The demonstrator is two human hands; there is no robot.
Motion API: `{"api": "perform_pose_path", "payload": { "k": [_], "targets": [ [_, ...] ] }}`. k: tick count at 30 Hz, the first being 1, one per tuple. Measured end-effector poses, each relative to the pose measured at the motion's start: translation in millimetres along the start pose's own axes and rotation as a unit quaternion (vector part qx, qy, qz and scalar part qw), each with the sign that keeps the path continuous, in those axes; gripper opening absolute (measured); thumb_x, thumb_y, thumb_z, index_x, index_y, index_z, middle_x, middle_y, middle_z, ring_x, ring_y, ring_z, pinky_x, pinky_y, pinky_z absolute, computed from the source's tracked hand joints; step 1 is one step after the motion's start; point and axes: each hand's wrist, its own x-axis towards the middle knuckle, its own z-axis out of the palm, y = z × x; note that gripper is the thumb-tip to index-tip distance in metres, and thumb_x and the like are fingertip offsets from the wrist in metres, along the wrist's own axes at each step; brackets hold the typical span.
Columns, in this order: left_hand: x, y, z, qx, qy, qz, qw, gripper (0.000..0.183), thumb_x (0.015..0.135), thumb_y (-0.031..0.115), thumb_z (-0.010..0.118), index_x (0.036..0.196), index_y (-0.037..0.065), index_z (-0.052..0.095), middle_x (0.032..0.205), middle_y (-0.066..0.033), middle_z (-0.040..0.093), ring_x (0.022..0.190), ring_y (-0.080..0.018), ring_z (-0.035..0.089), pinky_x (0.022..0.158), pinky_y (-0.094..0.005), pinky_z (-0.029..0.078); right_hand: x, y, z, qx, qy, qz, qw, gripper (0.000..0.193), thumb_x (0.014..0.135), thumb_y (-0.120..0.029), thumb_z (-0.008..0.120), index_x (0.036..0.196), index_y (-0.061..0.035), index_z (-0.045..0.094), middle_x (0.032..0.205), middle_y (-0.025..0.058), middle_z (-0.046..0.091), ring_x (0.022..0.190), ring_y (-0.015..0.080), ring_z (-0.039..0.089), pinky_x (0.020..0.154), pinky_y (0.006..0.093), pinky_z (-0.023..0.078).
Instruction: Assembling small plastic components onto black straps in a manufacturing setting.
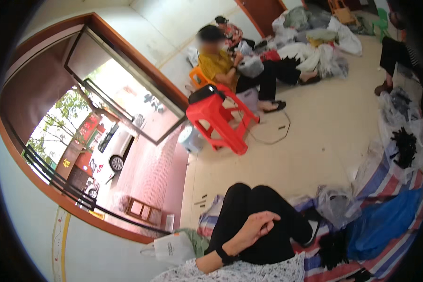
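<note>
My left hand (257,227) lies over my black-trousered lap, its fingers curled in and nothing visible in them. A black band (225,254) circles that wrist. My right hand does not show. Beside my shoe, a bunch of black gloves (332,250) lies on a striped woven sheet (310,267). A blue plastic bag (385,230) is spread to the right of the gloves. Past my knees sits a clear plastic bag (337,206).
Ahead stands a red stool (221,115) with a black object (206,94) on top. A person in yellow (216,66) sits behind it, and another sits at far right. More black gloves (403,146) lie on plastic. A white paper bag (174,247) is at my left, near the glass door (127,89).
</note>
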Motion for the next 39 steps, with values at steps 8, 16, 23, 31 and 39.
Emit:
{"api": "perform_pose_path", "payload": {
  "k": [8, 16, 23, 31, 39],
  "targets": [
    [3.0, 11.9, 4.0, 0.041, -0.044, 0.067, 0.996, 0.024, 0.097, 0.019, 0.049, 0.103, -0.001, 0.062, 0.065, 0.0039, 0.048, 0.051, -0.0017, 0.036, 0.045, -0.0168, 0.027, -106.4, 102.2, -134.0, -0.012, 0.062, 0.077, 0.995, 0.028, 0.092, -0.026, 0.051, 0.113, -0.0098, 0.059, 0.095, 0.0109, 0.061, 0.083, 0.0245, 0.06, 0.072, 0.0352, 0.046],
    [12.3, -1.4, -9.4, -0.02, -0.069, 0.005, 0.997, 0.023, 0.097, 0.018, 0.051, 0.105, 0.001, 0.064, 0.07, 0.0016, 0.055, 0.054, -0.0019, 0.044, 0.047, -0.0157, 0.034, -117.5, 115.5, -177.1, 0.006, 0.13, 0.108, 0.986, 0.029, 0.094, -0.032, 0.049, 0.105, -0.008, 0.06, 0.084, 0.0092, 0.06, 0.072, 0.0212, 0.059, 0.063, 0.0324, 0.045],
    [21.2, 2.8, -17.8, -0.057, -0.089, 0.01, 0.994, 0.023, 0.098, 0.017, 0.051, 0.105, -0.002, 0.061, 0.069, 0.0008, 0.052, 0.053, -0.0025, 0.041, 0.046, -0.0144, 0.031, -168.0, 122.7, -257.3, -0.018, 0.181, 0.167, 0.969, 0.034, 0.096, -0.037, 0.048, 0.097, -0.0065, 0.062, 0.074, 0.0077, 0.059, 0.063, 0.0184, 0.058, 0.055, 0.0299, 0.044],
    [20.4, -1.8, -23.6, -0.098, -0.117, -0.019, 0.988, 0.025, 0.098, 0.02, 0.052, 0.107, -0.002, 0.061, 0.072, 0.0007, 0.056, 0.055, -0.0029, 0.046, 0.05, -0.0149, 0.038, -159.6, 75.5, -249.9, 0.011, 0.257, 0.215, 0.942, 0.043, 0.098, -0.044, 0.047, 0.089, -0.0047, 0.064, 0.063, 0.006, 0.058, 0.052, 0.0151, 0.056, 0.046, 0.027, 0.042],
    [26.9, 3.3, -28.3, -0.095, -0.148, 0.002, 0.984, 0.025, 0.1, 0.02, 0.051, 0.109, -0.001, 0.061, 0.076, 0.0007, 0.057, 0.06, -0.0028, 0.049, 0.053, -0.0141, 0.04, -139.4, -93.2, -173.8, 0.052, 0.133, 0.273, 0.951, 0.036, 0.096, -0.039, 0.054, 0.086, -0.0062, 0.066, 0.054, -0.0039, 0.045, 0.042, 0.0042, 0.038, 0.039, 0.0199, 0.025]
  ]
}}
